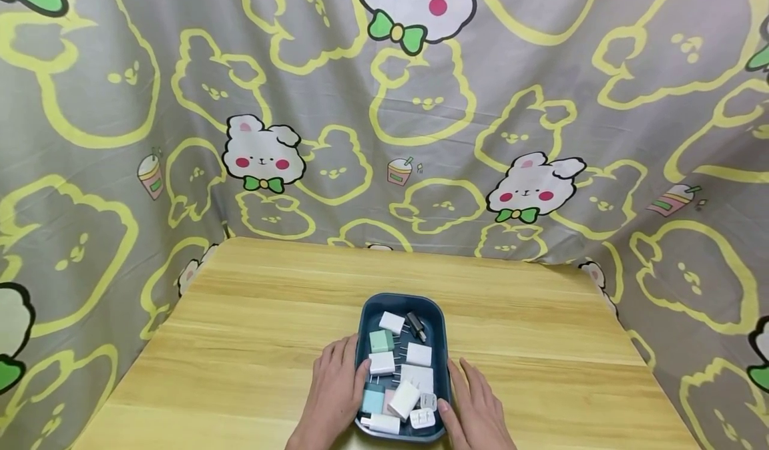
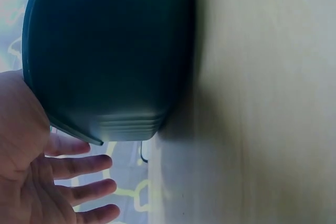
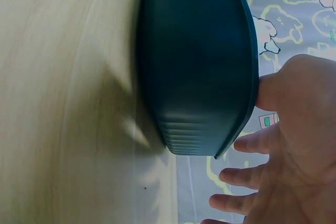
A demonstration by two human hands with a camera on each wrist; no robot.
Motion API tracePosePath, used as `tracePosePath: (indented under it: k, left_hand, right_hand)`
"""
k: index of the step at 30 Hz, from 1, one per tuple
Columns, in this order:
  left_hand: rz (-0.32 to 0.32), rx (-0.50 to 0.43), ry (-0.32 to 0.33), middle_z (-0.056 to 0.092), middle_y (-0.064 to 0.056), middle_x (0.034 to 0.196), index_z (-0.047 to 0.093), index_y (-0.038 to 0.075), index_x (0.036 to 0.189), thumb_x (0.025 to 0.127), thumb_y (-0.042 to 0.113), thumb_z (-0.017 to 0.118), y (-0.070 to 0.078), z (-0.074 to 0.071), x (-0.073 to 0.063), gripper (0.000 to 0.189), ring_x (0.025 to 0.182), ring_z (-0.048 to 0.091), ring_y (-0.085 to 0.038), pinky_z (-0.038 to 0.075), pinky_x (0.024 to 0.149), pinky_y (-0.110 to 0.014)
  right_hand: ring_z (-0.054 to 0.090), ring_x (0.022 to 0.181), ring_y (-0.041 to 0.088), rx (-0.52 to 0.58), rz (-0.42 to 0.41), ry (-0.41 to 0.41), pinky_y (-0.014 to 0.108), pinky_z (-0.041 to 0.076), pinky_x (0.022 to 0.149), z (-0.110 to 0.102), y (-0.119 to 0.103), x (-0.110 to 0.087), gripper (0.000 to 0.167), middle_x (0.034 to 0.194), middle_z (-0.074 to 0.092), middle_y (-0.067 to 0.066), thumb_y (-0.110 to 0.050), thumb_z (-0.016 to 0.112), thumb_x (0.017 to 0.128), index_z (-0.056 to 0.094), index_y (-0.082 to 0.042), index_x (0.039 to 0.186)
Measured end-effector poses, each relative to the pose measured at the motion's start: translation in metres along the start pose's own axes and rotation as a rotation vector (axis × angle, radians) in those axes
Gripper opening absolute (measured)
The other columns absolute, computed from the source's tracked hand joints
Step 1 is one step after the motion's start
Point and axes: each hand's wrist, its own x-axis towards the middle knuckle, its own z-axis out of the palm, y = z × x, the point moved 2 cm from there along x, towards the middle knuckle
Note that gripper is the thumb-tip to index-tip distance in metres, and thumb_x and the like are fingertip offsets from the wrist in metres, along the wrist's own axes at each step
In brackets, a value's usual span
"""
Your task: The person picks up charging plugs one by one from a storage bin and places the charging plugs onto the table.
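A dark blue plastic bin (image 1: pixel 446 343) with rounded corners stands on the table, full of small plug chargers. My left hand (image 1: pixel 334 384) lies along its left side, thumb at the rim. On the opposite side is my right hand (image 1: pixel 477 403), its thumb touching the rim near the front corner. Both wrist views show the fingers spread and fairly straight beside the bin's outer wall (image 2: pixel 110 51). Inside are several white chargers (image 1: pixel 418 354), a green charger (image 1: pixel 381 340), a light blue charger (image 1: pixel 372 398), a partly covered pink one (image 1: pixel 388 402) and a black USB plug (image 1: pixel 416 326).
The wood-grain table (image 1: pixel 270 303) extends around the bin to both sides and behind it. A grey curtain (image 1: pixel 336 103) with rabbit prints hangs along the back and both sides of the table.
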Motion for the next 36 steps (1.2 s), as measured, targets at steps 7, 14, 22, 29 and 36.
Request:
tracePosePath:
  k: [7, 14, 22, 29, 36]
  left_hand:
    - [-0.019, -0.003, -0.019, 0.055, -0.018, 0.144, 0.046, 0.006, 0.149, 0.106, 0.035, 0.050, 0.001, 0.002, 0.000, 0.052, 0.133, 0.048, -0.037, 0.039, 0.109, -0.059]
    - [-0.033, -0.011, -0.002, 0.056, -0.017, 0.143, 0.047, 0.005, 0.148, 0.106, 0.035, 0.050, 0.005, 0.006, -0.001, 0.052, 0.135, 0.046, -0.035, 0.038, 0.109, -0.058]
    - [0.018, -0.019, 0.030, 0.057, -0.018, 0.141, 0.048, 0.004, 0.147, 0.106, 0.034, 0.048, 0.016, 0.013, 0.005, 0.051, 0.137, 0.044, -0.038, 0.037, 0.109, -0.058]
    - [0.078, -0.002, 0.086, 0.059, -0.018, 0.136, 0.051, 0.002, 0.145, 0.106, 0.032, 0.048, 0.023, 0.018, 0.011, 0.049, 0.136, 0.044, -0.040, 0.037, 0.108, -0.059]
    - [0.109, 0.007, 0.084, 0.059, -0.019, 0.136, 0.050, 0.000, 0.145, 0.107, 0.033, 0.045, 0.035, 0.026, 0.014, 0.050, 0.137, 0.043, -0.041, 0.038, 0.107, -0.058]
  right_hand:
    - [0.025, 0.151, 0.044, -0.015, -0.025, 0.002, 0.069, 0.026, 0.116, -0.003, 0.000, 0.001, 0.065, 0.165, 0.027, 0.018, -0.046, 0.050, 0.103, 0.034, -0.015, 0.158]
    - [0.029, 0.149, 0.043, -0.036, -0.060, 0.025, 0.068, 0.028, 0.115, -0.007, 0.002, 0.004, 0.064, 0.164, 0.029, 0.016, -0.046, 0.051, 0.104, 0.034, -0.016, 0.158]
    - [0.032, 0.148, 0.042, -0.041, -0.066, 0.035, 0.070, 0.030, 0.112, -0.012, 0.012, 0.012, 0.065, 0.163, 0.030, 0.018, -0.049, 0.050, 0.103, 0.035, -0.016, 0.158]
    - [0.032, 0.148, 0.044, -0.066, -0.090, 0.052, 0.071, 0.031, 0.110, -0.020, 0.021, 0.023, 0.064, 0.163, 0.030, 0.022, -0.046, 0.048, 0.105, 0.033, -0.015, 0.159]
    - [0.031, 0.148, 0.046, -0.107, -0.118, 0.079, 0.072, 0.030, 0.111, -0.033, 0.029, 0.037, 0.062, 0.163, 0.027, 0.024, -0.038, 0.047, 0.107, 0.029, -0.011, 0.160]
